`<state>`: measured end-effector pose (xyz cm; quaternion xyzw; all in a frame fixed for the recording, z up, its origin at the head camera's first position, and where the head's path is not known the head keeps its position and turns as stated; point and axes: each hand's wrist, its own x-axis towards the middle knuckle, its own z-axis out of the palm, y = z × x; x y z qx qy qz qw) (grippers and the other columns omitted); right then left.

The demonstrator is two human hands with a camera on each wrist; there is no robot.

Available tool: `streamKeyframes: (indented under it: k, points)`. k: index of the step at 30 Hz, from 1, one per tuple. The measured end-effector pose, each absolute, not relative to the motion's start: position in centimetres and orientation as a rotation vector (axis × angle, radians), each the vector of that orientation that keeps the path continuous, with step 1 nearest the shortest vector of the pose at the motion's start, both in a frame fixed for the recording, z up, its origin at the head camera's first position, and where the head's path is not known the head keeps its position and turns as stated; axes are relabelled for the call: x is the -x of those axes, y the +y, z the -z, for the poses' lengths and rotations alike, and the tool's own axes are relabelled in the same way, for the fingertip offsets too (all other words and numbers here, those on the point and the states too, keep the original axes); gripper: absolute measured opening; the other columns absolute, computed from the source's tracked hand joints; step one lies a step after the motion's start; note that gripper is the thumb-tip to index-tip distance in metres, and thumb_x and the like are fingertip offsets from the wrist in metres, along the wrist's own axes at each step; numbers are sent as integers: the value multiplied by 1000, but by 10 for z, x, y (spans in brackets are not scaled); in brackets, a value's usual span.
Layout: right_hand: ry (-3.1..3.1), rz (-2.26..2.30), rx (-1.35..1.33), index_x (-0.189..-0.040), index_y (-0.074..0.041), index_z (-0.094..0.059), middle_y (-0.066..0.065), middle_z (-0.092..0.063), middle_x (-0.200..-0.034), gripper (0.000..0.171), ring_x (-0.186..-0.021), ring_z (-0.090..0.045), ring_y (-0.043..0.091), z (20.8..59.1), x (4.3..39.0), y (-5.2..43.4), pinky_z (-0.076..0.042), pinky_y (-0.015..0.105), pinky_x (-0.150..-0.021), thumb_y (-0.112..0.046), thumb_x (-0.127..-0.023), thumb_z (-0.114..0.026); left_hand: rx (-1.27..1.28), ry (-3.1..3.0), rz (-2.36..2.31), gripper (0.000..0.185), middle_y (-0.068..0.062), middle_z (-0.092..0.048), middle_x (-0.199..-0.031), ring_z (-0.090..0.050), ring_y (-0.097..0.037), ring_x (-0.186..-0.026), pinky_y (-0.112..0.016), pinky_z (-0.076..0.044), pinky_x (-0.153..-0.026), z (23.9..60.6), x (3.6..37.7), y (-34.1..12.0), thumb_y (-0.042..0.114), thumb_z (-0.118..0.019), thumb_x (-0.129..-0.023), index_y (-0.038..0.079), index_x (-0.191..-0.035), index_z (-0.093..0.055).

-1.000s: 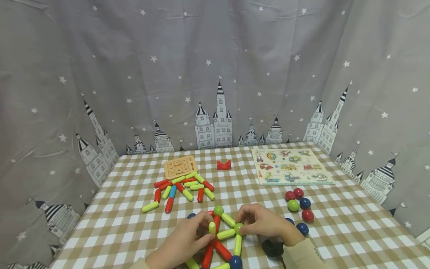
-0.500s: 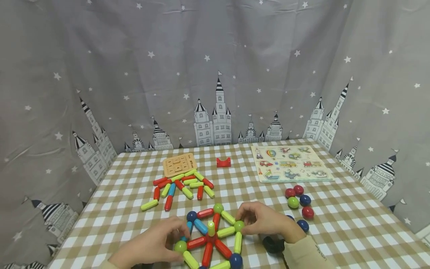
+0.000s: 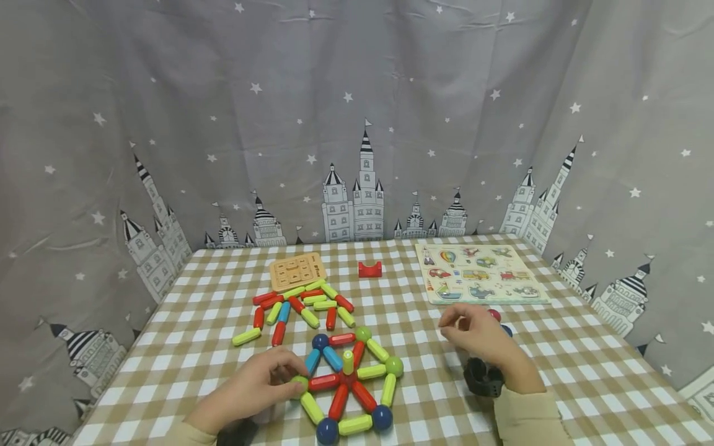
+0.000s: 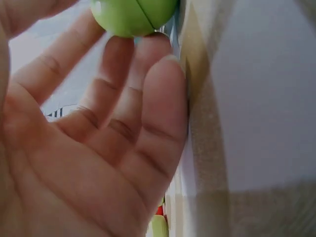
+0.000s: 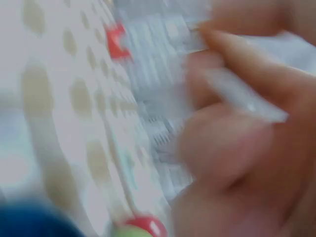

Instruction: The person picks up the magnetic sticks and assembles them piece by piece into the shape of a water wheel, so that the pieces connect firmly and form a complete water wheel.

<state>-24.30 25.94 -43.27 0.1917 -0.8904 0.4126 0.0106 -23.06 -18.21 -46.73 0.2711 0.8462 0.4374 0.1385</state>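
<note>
so nearest the camera is the rod-and-ball wheel (image 3: 348, 384), lying flat on the checked tablecloth (image 3: 184, 347) with one yellow-green rod (image 3: 348, 361) standing up at the hub. the left hand (image 3: 262, 384) is at its left edge, fingertips touching the green ball (image 3: 300, 383) there; in the left wrist view the fingers look fairly straight against the ball rather than wrapped round it, so more a steadying touch than a grab.

the right hand (image 3: 474, 337) is off to the right of the wheel, well apart from it, fingers loosely curled. can't tell if it's got anything, and its wrist view is just blur. the loose balls (image 3: 494, 314) sit right behind it, on the far side of its fingers, so it's the nearer hand to them. the spare rods (image 3: 301, 306) lie further back on the left, nearer the left hand's side.
</note>
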Motion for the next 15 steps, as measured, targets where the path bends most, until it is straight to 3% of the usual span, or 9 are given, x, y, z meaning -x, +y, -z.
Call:
streamKeyframes:
  k: [8,15]
  points:
    - [-3076,-950,-355,-93,-9,-63,2,-61,-84,30,-76,-54,17,416,229,283,-46,34,-69,-18,-75,-85,-679,2394,-1314,18,-1,-68,-107,-63,-13,-91,-26,-51,-74,471,229,-183,31,-74,-96,18,-109,-71]
    - [-3175,-881,-144,-89,-8,-56,3,-55,-78,36,-64,-53,19,413,219,272,-46,34,-55,-11,-71,-87,-662,2399,-1298,18,0,-68,-105,-63,-15,-90,-27,-51,-73,472,232,-181,33,-74,-96,21,-108,-71]
